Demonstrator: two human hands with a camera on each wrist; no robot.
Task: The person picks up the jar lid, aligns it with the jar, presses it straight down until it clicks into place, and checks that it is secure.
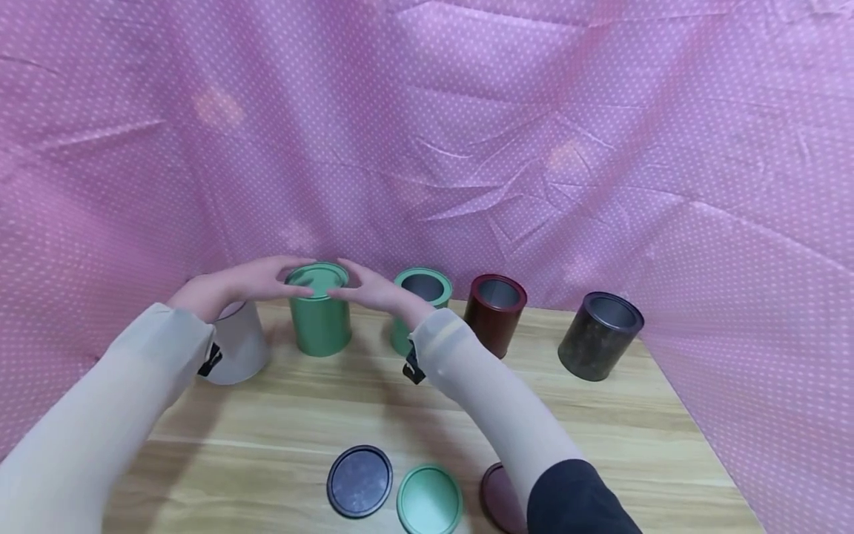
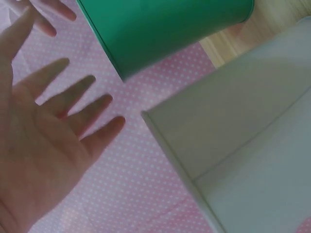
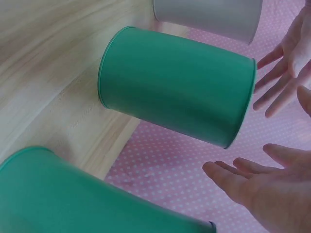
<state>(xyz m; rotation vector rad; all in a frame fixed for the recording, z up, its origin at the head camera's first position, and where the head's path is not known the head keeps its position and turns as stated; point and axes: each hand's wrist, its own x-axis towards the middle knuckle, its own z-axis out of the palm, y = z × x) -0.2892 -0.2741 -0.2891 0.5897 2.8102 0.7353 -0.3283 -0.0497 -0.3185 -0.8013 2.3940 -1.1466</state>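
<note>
- The green lidded canister (image 1: 322,326) stands upright toward the back of the table, between the white canister and a second green one; its lid (image 1: 320,278) sits on top, partly overlapped by thumb tips.
- The left hand (image 1: 256,280) is released, its fingers extended and spread at the left of the canister's top; the left wrist view shows a gap between fingers and rim.
- The right hand (image 1: 371,288) is likewise released at the right of the top, fingers extended; the right wrist view cuts it off at the edge.
- The white canister (image 1: 240,348) stands at left, its top mostly hidden by the left wrist; close up, a seam line runs along its side.
- The second green canister (image 1: 400,340), uncovered and grey inside, is partly blocked by the right hand and wrist.
- Farther right stand an uncovered dark red canister (image 1: 488,326) and an uncovered black canister (image 1: 587,345), the latter leaning in the view.
- Nearer the viewer lie a black lid (image 1: 360,482), a loose green lid (image 1: 430,500) and a dark red lid (image 1: 500,498), the last partly covered by the right forearm.
- Black wrist devices (image 1: 412,367) show below both cuffs, too small to make out.
- Pink polka-dot cloth (image 1: 467,185) rises around the wooden table (image 1: 287,415); its pale orange patches are blurred.
</note>
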